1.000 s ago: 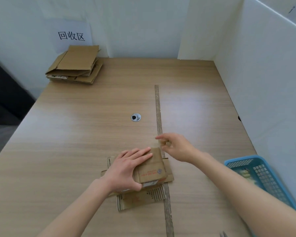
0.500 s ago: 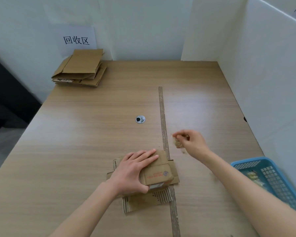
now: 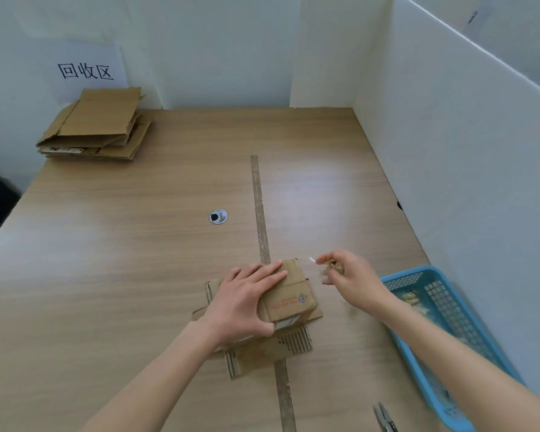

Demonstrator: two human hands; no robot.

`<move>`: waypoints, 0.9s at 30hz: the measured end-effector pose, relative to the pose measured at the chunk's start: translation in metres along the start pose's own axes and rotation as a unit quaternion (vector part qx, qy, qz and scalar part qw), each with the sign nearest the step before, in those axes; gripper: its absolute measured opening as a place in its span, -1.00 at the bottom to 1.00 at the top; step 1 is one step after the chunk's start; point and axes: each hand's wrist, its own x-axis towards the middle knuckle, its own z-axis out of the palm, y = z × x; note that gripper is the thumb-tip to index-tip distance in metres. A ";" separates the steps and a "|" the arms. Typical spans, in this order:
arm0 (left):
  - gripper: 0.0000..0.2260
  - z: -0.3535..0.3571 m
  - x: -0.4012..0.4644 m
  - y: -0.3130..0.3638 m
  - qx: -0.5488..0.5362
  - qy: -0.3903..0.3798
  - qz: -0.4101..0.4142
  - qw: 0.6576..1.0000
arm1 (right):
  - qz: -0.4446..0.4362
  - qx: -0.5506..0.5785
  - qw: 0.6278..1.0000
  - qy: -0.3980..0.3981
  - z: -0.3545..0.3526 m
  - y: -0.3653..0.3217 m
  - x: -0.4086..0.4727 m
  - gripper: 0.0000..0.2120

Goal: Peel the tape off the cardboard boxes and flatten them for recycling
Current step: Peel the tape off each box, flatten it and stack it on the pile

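A small brown cardboard box [image 3: 289, 302] with red print lies near the table's front edge, its flaps spread under it. My left hand [image 3: 245, 299] lies flat on the box's top and left side, thumb at its near corner, pressing it down. My right hand [image 3: 348, 277] hovers just right of the box, fingers curled, pinching a crumpled piece of clear tape [image 3: 321, 262] off the table. A stack of flattened cardboard boxes [image 3: 97, 127] lies at the far left corner under a paper sign.
A blue plastic basket [image 3: 443, 310] holding tape scraps stands at the right front, against the white partition. A brown strip [image 3: 261, 219] runs down the table's middle. A round metal grommet [image 3: 218, 216] sits mid-table. A metal tool's tips [image 3: 385, 419] show at the bottom edge.
My right hand pulled the tape away from the box's far right corner, swung right, then came back a little toward the box. My left hand stayed pressed on the box.
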 end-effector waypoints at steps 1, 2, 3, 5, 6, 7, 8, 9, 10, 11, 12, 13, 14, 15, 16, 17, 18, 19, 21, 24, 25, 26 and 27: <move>-0.11 0.004 0.007 0.008 0.002 -0.003 0.009 1.000 | -0.006 -0.035 0.999 0.004 -0.007 0.008 -0.004 -0.72; -0.11 0.007 0.014 0.017 0.006 -0.005 0.019 1.000 | -0.008 -0.073 0.997 0.001 -0.014 0.017 -0.008 -0.65; -0.12 0.010 0.021 0.026 0.007 -0.005 0.027 1.000 | -0.002 -0.096 0.995 -0.005 -0.021 0.027 -0.013 -0.56; -0.14 0.016 0.035 0.044 0.005 -0.010 0.037 0.999 | 0.024 -0.087 0.996 -0.018 -0.034 0.047 -0.023 -0.45; -0.15 0.019 0.042 0.052 0.010 -0.015 0.042 0.999 | 0.036 -0.074 0.996 -0.019 -0.041 0.057 -0.029 -0.42; -0.16 0.021 0.047 0.059 0.018 -0.021 0.044 0.999 | 0.049 -0.067 0.996 -0.015 -0.049 0.069 -0.035 -0.39; -0.16 0.023 0.053 0.064 0.026 -0.024 0.044 0.998 | 0.060 -0.072 0.996 -0.003 -0.056 0.080 -0.041 -0.34; -0.16 0.024 0.057 0.067 0.033 -0.025 0.043 0.998 | 0.069 -0.080 0.994 0.015 -0.063 0.091 -0.048 -0.29; -0.16 0.025 0.060 0.068 0.037 -0.025 0.041 0.998 | 0.076 -0.087 0.993 0.038 -0.070 0.101 -0.055 -0.25; -0.16 0.026 0.061 0.067 0.040 -0.024 0.039 0.998 | 0.083 -0.095 0.990 0.060 -0.076 0.112 -0.062 -0.25; -0.15 0.026 0.058 0.062 0.040 -0.019 0.037 0.998 | 0.089 -0.109 0.987 0.079 -0.079 0.120 -0.065 -0.29; -0.15 0.027 0.056 0.059 0.039 -0.016 0.039 0.998 | 0.100 -0.125 0.982 0.099 -0.083 0.131 -0.071 -0.38; -0.14 0.029 0.053 0.057 0.038 -0.012 0.039 0.998 | 0.109 -0.140 0.977 0.122 -0.085 0.141 -0.076 -0.48; -0.12 0.031 0.050 0.055 0.037 -0.008 0.039 0.999 | 0.114 -0.152 0.971 0.146 -0.085 0.149 -0.081 -0.58; -0.12 0.033 0.048 0.055 0.038 -0.004 0.039 0.999 | 0.113 -0.162 0.966 0.167 -0.083 0.156 -0.085 -0.65; -0.11 0.033 0.047 0.056 0.041 0.000 0.038 0.998 | 0.111 -0.171 0.962 0.180 -0.078 0.161 -0.088 -0.72; -0.11 0.034 0.047 0.057 0.046 0.003 0.038 0.998 | 0.109 -0.176 0.961 0.184 -0.071 0.163 -0.090 -0.77; -0.11 0.034 0.048 0.059 0.050 0.002 0.037 0.998 | 0.109 -0.183 0.961 0.178 -0.064 0.165 -0.091 -0.80; -0.11 0.033 0.049 0.061 0.052 -0.001 0.036 0.998 | 0.100 -0.213 0.962 0.142 -0.051 0.167 -0.091 -0.79; -0.11 0.034 0.047 0.060 0.054 -0.003 0.036 0.998 | 0.052 -0.238 0.967 0.067 -0.037 0.172 -0.092 -0.63; -0.11 0.034 0.047 0.059 0.056 -0.002 0.037 0.998 | 0.041 -0.246 0.968 0.033 -0.035 0.173 -0.093 -0.58; -0.10 0.034 0.047 0.059 0.058 0.000 0.037 0.998 | 0.037 -0.257 0.966 -0.002 -0.033 0.174 -0.094 -0.55; -0.10 0.035 0.047 0.059 0.058 0.000 0.036 0.998 | 0.040 -0.271 0.961 -0.033 -0.032 0.176 -0.096 -0.51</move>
